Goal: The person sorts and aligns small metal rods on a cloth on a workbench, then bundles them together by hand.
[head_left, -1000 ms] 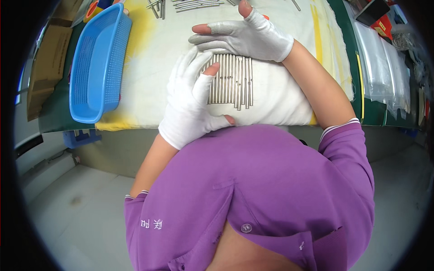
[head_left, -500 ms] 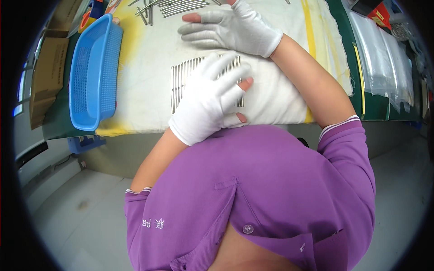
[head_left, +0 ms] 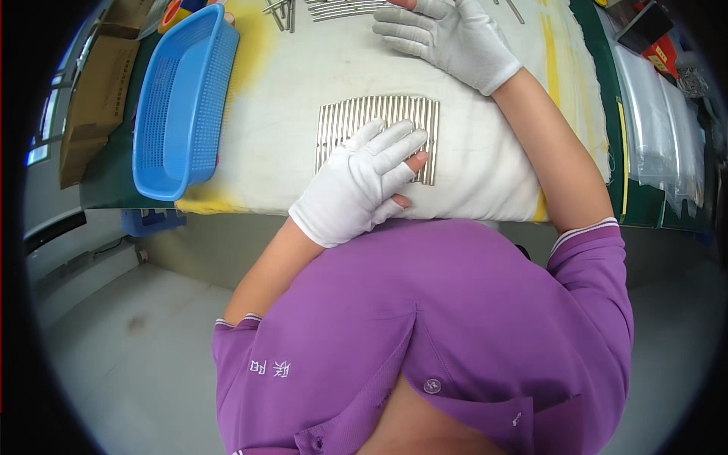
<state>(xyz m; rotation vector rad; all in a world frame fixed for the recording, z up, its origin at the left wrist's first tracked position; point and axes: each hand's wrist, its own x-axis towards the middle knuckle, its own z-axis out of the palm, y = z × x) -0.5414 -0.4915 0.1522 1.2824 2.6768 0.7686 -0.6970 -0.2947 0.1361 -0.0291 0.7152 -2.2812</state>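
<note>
A tight row of thin silver metal rods (head_left: 379, 114) lies side by side on the white cloth (head_left: 280, 144) before me. My left hand (head_left: 360, 174), in a white glove with bare thumb and fingertip showing, rests flat over the near part of this row, fingers stretched out. It hides the rods' lower middle. Farther off and to the right, my right hand (head_left: 455, 42), gloved alike, is spread over the cloth near another group of rods (head_left: 345, 9) at the far edge of view. Nothing shows in its fingers.
A blue plastic basket (head_left: 182, 114) stands at the left, with cardboard boxes (head_left: 98, 106) beyond it. Loose rods (head_left: 284, 14) lie crossed at the far left of the cloth. Clear plastic bags (head_left: 656, 121) lie on the green table edge at the right.
My right hand has moved to the right over the cloth. My left hand has drawn slightly nearer to me, uncovering more of the row's far ends. The whole view has shifted a little.
</note>
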